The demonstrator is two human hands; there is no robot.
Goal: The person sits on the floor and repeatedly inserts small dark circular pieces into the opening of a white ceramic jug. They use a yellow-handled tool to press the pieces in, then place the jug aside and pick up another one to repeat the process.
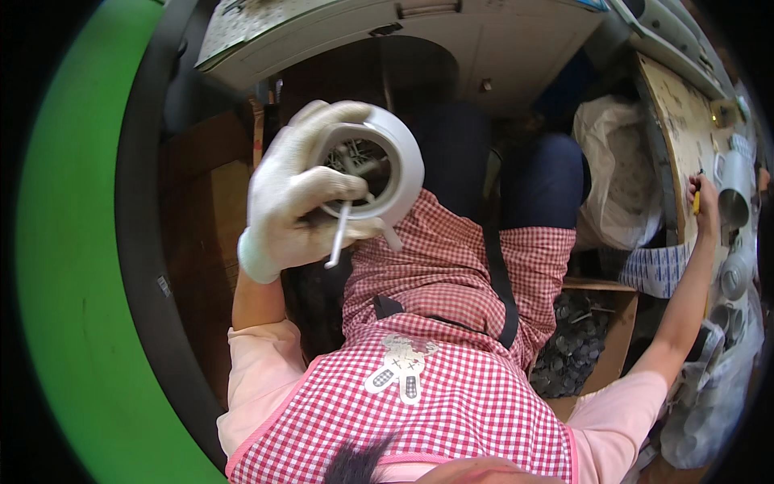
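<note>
My left hand (282, 189), in a white knit glove, is closed round a white round hollow housing (408, 161) above my lap. Through its opening show pale thin parts, too small to name. A thin white rod (339, 235) sticks out below the gloved fingers, at the lower rim of the housing. Far out to the right, my bare right hand (706, 202) is closed on a slim yellow-handled tool (697, 198) over the side bench. The tool's tip is too small to make out.
On the right, a wooden bench (677, 121) carries grey-white cylindrical parts (735, 189). A clear plastic bag (617, 173) hangs beside my knee. Below it stands a cardboard box of dark flat pieces (572, 343). A white desk (322, 40) is ahead; a green surface (72, 242) lies left.
</note>
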